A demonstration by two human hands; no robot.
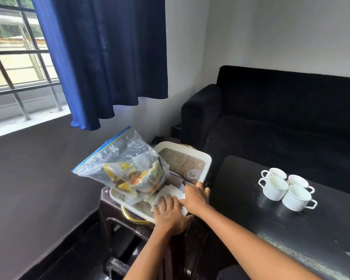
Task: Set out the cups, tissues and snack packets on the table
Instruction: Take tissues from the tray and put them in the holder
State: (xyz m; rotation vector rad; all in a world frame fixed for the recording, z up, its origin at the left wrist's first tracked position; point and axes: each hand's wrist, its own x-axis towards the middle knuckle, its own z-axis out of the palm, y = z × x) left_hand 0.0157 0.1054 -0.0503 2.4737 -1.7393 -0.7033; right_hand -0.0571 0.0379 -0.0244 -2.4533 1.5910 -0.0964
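Two bare forearms show from the bottom edge of the view, with no sleeve, cuff, watch or bracelet anywhere along their visible length. The left hand [171, 214] wears one thin, plain, light-coloured metal ring on a finger, a narrow band without any stone or setting that can be made out. The right hand [195, 196] carries no ring or other ornament on the parts that show, and the nails on both hands look short and unpainted, though they are too small to judge finely.
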